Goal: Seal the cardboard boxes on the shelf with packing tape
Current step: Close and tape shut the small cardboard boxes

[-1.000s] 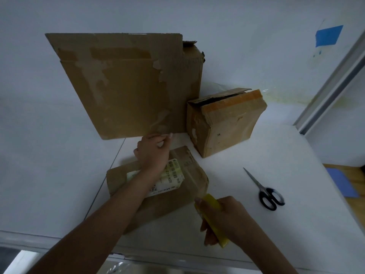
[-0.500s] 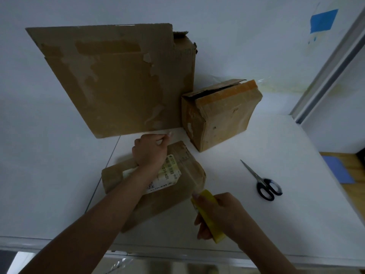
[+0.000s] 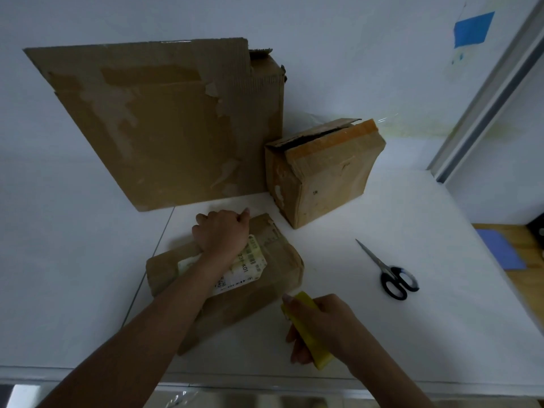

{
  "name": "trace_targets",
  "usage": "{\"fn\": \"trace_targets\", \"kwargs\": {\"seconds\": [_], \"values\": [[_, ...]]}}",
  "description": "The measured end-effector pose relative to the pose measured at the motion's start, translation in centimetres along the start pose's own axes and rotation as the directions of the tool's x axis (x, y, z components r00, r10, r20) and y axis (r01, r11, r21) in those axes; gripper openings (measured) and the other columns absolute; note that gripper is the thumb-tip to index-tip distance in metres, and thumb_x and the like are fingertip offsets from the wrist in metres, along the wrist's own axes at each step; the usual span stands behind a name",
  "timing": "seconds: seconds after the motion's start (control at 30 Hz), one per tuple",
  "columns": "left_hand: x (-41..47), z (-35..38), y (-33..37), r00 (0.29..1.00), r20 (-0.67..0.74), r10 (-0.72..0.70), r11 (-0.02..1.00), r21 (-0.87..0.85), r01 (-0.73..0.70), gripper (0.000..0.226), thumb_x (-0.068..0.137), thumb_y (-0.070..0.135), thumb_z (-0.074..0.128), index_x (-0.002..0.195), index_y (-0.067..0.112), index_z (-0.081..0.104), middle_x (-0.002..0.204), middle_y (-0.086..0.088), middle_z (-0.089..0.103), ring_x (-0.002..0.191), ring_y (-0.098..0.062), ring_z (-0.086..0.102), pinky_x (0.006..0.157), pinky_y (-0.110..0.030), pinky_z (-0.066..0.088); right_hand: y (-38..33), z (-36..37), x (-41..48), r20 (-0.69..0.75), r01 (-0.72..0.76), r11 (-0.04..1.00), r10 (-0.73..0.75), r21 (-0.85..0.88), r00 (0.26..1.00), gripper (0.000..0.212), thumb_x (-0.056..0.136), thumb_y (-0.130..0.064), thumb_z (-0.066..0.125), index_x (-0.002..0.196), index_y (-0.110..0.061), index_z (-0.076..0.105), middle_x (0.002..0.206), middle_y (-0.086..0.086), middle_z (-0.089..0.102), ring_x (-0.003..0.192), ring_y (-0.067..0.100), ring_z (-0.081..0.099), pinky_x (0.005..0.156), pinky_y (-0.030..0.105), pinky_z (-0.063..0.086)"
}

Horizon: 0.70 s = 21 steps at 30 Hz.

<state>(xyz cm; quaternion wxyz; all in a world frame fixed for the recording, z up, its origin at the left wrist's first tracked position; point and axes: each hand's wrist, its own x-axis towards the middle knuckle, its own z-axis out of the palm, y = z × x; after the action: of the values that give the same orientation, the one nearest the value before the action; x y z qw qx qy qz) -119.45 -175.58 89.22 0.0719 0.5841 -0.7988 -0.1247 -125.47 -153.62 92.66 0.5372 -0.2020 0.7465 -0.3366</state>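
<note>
The left fingers (image 3: 216,215) are curled over the far edge of a small flat cardboard box (image 3: 273,278) with the thumb alongside. The left hand (image 3: 222,234) thus grips the box low in the centre of the frame. Its forearm crosses the box's white printed label (image 3: 247,269). The right fingers (image 3: 295,343) are clamped round a yellow item (image 3: 321,354), just beside the box's lower right corner. I cannot tell whether this item is the tape. The right hand (image 3: 326,325) sits at lower centre-right.

The small box lies on a white shelf (image 3: 426,334). To its right, well apart, lie closed black-handled scissors (image 3: 388,272). At centre right stands a medium box (image 3: 326,178) with an orange strip along its top and one flap ajar. Just beside it, filling the upper left, a large worn box (image 3: 176,128) stands against the wall. A blue patch (image 3: 474,29) marks the wall at upper right.
</note>
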Motion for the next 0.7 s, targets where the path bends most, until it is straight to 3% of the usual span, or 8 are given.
{"fn": "trace_targets", "kwargs": {"seconds": [0.13,0.2,0.27,0.37,0.53,0.6,0.7], "values": [[-0.1,-0.3,0.5,1.0,-0.001,-0.029,0.999,0.031,0.029,0.06,0.103,0.054,0.032,0.128,0.004,0.054,0.129,-0.021,0.054,0.12,-0.038,0.046,0.094,-0.044,0.04,-0.1,-0.1,0.1,0.006,-0.004,1.0,0.004,-0.003,1.0,0.057,0.094,-0.05,0.054,0.07,0.0,0.071,0.068,0.019,0.072,0.061,0.029,0.07,0.066,0.035,0.061],[-0.2,-0.3,0.4,0.982,-0.148,0.116,0.985,-0.113,-0.134,0.039,0.101,0.036,0.05,0.127,0.007,0.053,0.126,-0.016,0.057,0.117,-0.034,0.049,0.09,-0.041,0.042,-0.2,-0.2,0.0,0.013,-0.011,1.0,0.012,-0.006,1.0,0.058,0.094,-0.05,0.054,0.071,0.001,0.071,0.067,0.018,0.072,0.059,0.027,0.069,0.064,0.033,0.06],[-0.6,-0.2,0.2,0.892,-0.324,0.315,0.895,-0.211,-0.392,0.022,0.095,0.012,0.061,0.117,0.012,0.061,0.114,-0.008,0.063,0.11,-0.027,0.054,0.085,-0.034,0.043,-0.2,-0.2,0.0,0.018,-0.01,1.0,0.01,-0.001,1.0,0.059,0.094,-0.05,0.054,0.072,0.001,0.072,0.067,0.018,0.072,0.057,0.025,0.068,0.063,0.031,0.06],[-1.0,0.2,0.4,0.803,-0.323,0.501,0.778,-0.238,-0.581,0.015,0.1,0.013,0.053,0.108,0.016,0.065,0.102,-0.003,0.067,0.095,-0.02,0.06,0.078,-0.03,0.045,-0.2,-0.2,0.0,0.018,-0.009,1.0,0.009,-0.012,1.0,0.06,0.094,-0.05,0.053,0.075,0.003,0.073,0.069,0.018,0.072,0.057,0.024,0.068,0.063,0.03,0.06],[-0.9,0.0,0.5,0.866,-0.223,0.447,0.772,-0.394,-0.499,0.023,0.106,0.029,0.041,0.111,0.015,0.058,0.102,-0.002,0.067,0.093,-0.017,0.062,0.077,-0.032,0.047,-0.2,-0.3,0.0,0.025,0.012,1.0,-0.012,-0.015,1.0,0.059,0.094,-0.05,0.054,0.074,0.003,0.072,0.068,0.019,0.072,0.055,0.024,0.067,0.06,0.03,0.058],[-1.0,-0.2,0.4,0.884,-0.187,0.428,0.803,-0.371,-0.467,0.025,0.106,0.032,0.041,0.114,0.015,0.057,0.102,-0.003,0.067,0.094,-0.019,0.062,0.074,-0.03,0.044,-0.2,-0.2,-0.1,0.024,0.009,1.0,-0.009,-0.017,1.0,0.059,0.094,-0.05,0.053,0.073,0.002,0.072,0.069,0.019,0.072,0.056,0.025,0.068,0.061,0.031,0.058],[-1.2,-0.6,0.5,0.907,0.006,0.421,0.881,-0.242,-0.407,0.041,0.105,0.048,0.031,0.123,0.018,0.052,0.103,-0.005,0.069,0.098,-0.025,0.064,0.075,-0.033,0.044,-0.4,-0.3,-0.2,0.018,-0.006,1.0,0.006,-0.021,1.0,0.058,0.095,-0.05,0.053,0.077,0.002,0.072,0.07,0.018,0.073,0.057,0.025,0.068,0.062,0.03,0.059]]}}
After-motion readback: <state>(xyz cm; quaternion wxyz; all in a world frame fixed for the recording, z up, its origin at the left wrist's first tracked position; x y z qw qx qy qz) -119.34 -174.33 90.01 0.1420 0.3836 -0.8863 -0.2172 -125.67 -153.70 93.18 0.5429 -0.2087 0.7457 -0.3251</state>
